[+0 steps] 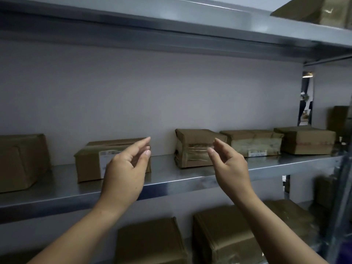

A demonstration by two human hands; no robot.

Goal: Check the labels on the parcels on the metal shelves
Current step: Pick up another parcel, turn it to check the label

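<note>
Currently logging: parcels on the metal shelves, both hands raised and holding nothing

1. Labelled parcel (87, 168): brown, sitting on the middle shelf (171, 181) left of centre. Its white label (104, 159) is facing me on the front face. The print is coming through too blurred for me to read.
2. Taped parcel (192, 145): sitting on the same shelf right of centre, well apart from item 1, with clear tape running across its front.
3. Flat parcel (251, 141): lying just beside item 2 on the right and carrying a small label (257, 153) low on its front.
4. End parcel (306, 140): sitting just right of item 3.
5. Large parcel (19, 162): standing at the far left of that shelf, partly cut off by my view.
6. Left hand (123, 174): hovering in front of item 1 and covering the right part of its label. The fingers are curving gently and lying close together, the thumb is standing apart, and they are pinching nothing. I cannot tell whether they are touching the box.
7. Right hand (231, 166): hovering before the right edge of item 2, with its fingers likewise curving loosely together, thumb apart, gripping nothing.
8. Lower parcels (224, 237): sitting on the shelf beneath.
9. Top parcel (327, 10): showing on the shelf above, at the upper right.
10. Pale wall (152, 88): running behind the shelves.
</note>
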